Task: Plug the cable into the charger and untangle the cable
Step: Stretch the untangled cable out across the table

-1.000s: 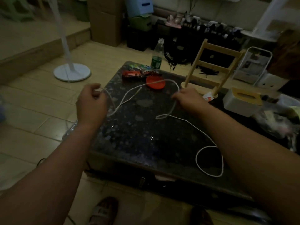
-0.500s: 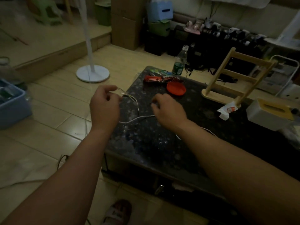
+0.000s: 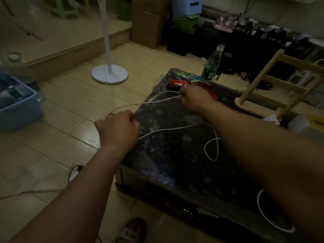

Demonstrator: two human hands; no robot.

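Left hand (image 3: 117,128), centre-left: fingers curled round thin white cable (image 3: 164,99). Right hand (image 3: 194,99), upper centre: fingers pinch same cable, span taut between hands. Rest lies in slack rounded loops on dark speckled stone bench (image 3: 175,163), centre and lower right

No lettering is legible (too dim, blurred).

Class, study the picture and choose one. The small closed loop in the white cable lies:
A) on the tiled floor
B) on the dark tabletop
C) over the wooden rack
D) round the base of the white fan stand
B: the white cable curls into its loop flat on the dark tabletop, nearer the person than the left hand and right hand, which grip its farther stretch.
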